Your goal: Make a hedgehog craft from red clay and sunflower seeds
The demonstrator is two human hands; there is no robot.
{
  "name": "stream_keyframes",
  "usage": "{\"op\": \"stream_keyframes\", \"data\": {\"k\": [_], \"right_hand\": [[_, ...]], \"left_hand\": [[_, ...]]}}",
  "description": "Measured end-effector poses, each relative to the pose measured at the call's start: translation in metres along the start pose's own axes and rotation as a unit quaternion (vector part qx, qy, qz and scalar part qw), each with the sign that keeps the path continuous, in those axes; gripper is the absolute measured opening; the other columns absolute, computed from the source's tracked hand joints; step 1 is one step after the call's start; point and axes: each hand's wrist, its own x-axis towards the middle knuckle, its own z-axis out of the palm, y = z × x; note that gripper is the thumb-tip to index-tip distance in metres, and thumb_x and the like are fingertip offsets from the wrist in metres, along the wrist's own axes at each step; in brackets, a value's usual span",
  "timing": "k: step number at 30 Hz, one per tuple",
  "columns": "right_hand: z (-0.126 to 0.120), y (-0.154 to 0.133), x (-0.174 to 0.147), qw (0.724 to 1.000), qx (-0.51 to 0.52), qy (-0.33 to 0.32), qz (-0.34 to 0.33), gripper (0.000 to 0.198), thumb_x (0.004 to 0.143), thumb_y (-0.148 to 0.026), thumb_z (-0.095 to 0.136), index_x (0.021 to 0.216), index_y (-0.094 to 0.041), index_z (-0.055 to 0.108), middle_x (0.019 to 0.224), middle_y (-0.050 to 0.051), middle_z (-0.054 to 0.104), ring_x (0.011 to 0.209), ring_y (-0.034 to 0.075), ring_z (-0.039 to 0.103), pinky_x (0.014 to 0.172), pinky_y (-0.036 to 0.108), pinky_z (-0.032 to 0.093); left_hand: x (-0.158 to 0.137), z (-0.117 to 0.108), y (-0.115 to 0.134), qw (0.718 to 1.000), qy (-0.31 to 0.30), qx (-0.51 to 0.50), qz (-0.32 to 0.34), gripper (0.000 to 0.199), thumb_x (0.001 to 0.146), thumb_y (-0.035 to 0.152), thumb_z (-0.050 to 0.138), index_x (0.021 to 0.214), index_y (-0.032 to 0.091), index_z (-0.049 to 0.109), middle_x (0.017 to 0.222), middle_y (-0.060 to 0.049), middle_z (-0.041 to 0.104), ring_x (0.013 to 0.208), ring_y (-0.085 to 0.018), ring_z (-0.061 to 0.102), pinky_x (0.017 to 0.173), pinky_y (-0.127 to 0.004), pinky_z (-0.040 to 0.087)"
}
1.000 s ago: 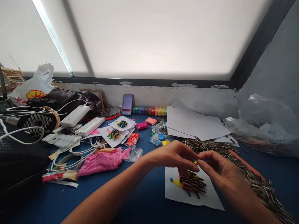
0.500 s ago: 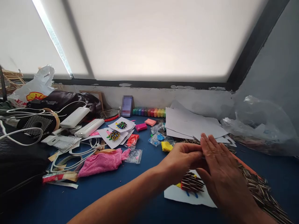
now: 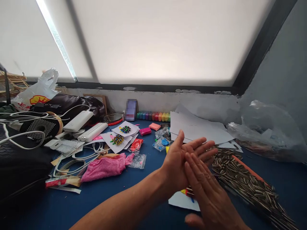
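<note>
My left hand [image 3: 178, 163] is turned palm up, its fingers stretched out and apart. Across its palm lies my right hand [image 3: 206, 188], flat, with straight fingers and the thumb held away. Whether anything sits between the two palms is hidden. Below them a white paper [image 3: 181, 201] carries a clay figure [image 3: 190, 191] stuck with striped sunflower seeds; my right hand covers most of it. A heap of sunflower seeds [image 3: 251, 188] spreads to the right of my hands. Some yellow clay [image 3: 167, 149] shows behind my left hand.
Finished-looking seed figures [image 3: 117, 139] lie on paper at centre left, near a red clay packet [image 3: 136, 145] and pink cloth [image 3: 105, 167]. White paper sheets [image 3: 199, 126] and a clear plastic bag [image 3: 271, 134] stand at the back right. Cables and power banks [image 3: 92, 132] crowd the left.
My right hand has slid down and towards me across the left palm. My left hand has turned palm up and its fingers have spread. More of the seed heap shows; the clay figure is more covered.
</note>
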Motion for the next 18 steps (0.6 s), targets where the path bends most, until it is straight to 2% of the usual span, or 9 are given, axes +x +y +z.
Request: {"op": "stream_keyframes", "data": {"k": [2,4,6,8,10,13,15,18], "right_hand": [[-0.003,0.006,0.0,1.0,0.002,0.005,-0.005,0.082,0.095,-0.059,0.015,0.152,-0.002,0.001,0.16,0.016,0.004,0.144,0.031,0.017,0.114,0.045,0.025],[-0.007,0.017,-0.001,0.998,-0.031,0.019,0.046,0.081,0.096,-0.059,0.022,0.153,-0.005,0.001,0.161,0.013,0.004,0.145,0.029,0.015,0.116,0.044,0.02],[-0.009,0.025,-0.002,0.994,-0.058,0.024,0.09,0.081,0.096,-0.058,0.023,0.153,-0.006,0.0,0.161,0.013,0.004,0.145,0.031,0.014,0.115,0.047,0.021],[-0.009,0.024,-0.002,0.993,-0.07,0.03,0.093,0.081,0.095,-0.059,0.024,0.153,-0.008,-0.001,0.161,0.013,0.002,0.145,0.033,0.012,0.114,0.051,0.022],[-0.007,0.015,-0.002,0.997,-0.056,0.033,0.05,0.084,0.094,-0.062,0.022,0.153,-0.006,0.001,0.161,0.014,0.002,0.145,0.035,0.01,0.113,0.052,0.023],[-0.005,0.005,-0.001,0.999,-0.02,0.03,0.025,0.084,0.094,-0.063,0.01,0.153,-0.004,0.001,0.16,0.017,0.004,0.144,0.034,0.015,0.111,0.05,0.028],[-0.007,0.009,-0.001,0.999,-0.036,0.029,0.025,0.083,0.094,-0.062,0.015,0.153,-0.006,0.001,0.16,0.016,0.006,0.144,0.032,0.017,0.111,0.05,0.029],[-0.012,0.024,-0.002,0.994,-0.066,0.037,0.085,0.081,0.094,-0.062,0.016,0.154,-0.009,0.0,0.16,0.014,0.006,0.144,0.034,0.017,0.113,0.053,0.022]], "left_hand": [[0.0,-0.002,-0.005,0.999,-0.039,0.013,-0.003,0.075,0.095,0.061,0.016,0.138,0.004,0.039,0.145,-0.018,0.04,0.132,-0.026,0.042,0.11,-0.038,0.027],[-0.001,-0.001,-0.009,0.996,-0.089,0.03,-0.011,0.078,0.094,0.063,0.013,0.138,0.005,0.041,0.145,-0.017,0.04,0.135,-0.026,0.038,0.112,-0.038,0.024],[-0.003,0.003,-0.01,0.991,-0.129,0.046,-0.005,0.079,0.094,0.063,0.011,0.136,0.005,0.045,0.143,-0.017,0.043,0.136,-0.026,0.036,0.113,-0.038,0.021],[-0.004,0.006,-0.007,0.991,-0.123,0.045,0.016,0.079,0.094,0.063,0.014,0.135,0.004,0.045,0.142,-0.018,0.044,0.136,-0.026,0.035,0.113,-0.037,0.021],[-0.006,0.007,-0.003,0.996,-0.082,0.033,0.029,0.078,0.093,0.063,0.018,0.136,0.004,0.043,0.144,-0.017,0.042,0.137,-0.026,0.035,0.113,-0.036,0.023],[-0.005,0.003,-0.006,0.998,-0.063,0.022,0.022,0.076,0.094,0.062,0.018,0.14,0.005,0.039,0.147,-0.016,0.039,0.136,-0.025,0.035,0.112,-0.035,0.025],[-0.004,0.002,-0.012,0.996,-0.087,0.03,-0.002,0.078,0.094,0.063,0.014,0.14,0.005,0.039,0.146,-0.016,0.039,0.137,-0.025,0.035,0.112,-0.036,0.024],[-0.003,0.005,-0.017,0.986,-0.152,0.06,-0.019,0.079,0.093,0.063,0.01,0.138,0.008,0.043,0.144,-0.016,0.042,0.137,-0.026,0.035,0.112,-0.037,0.022]]}}
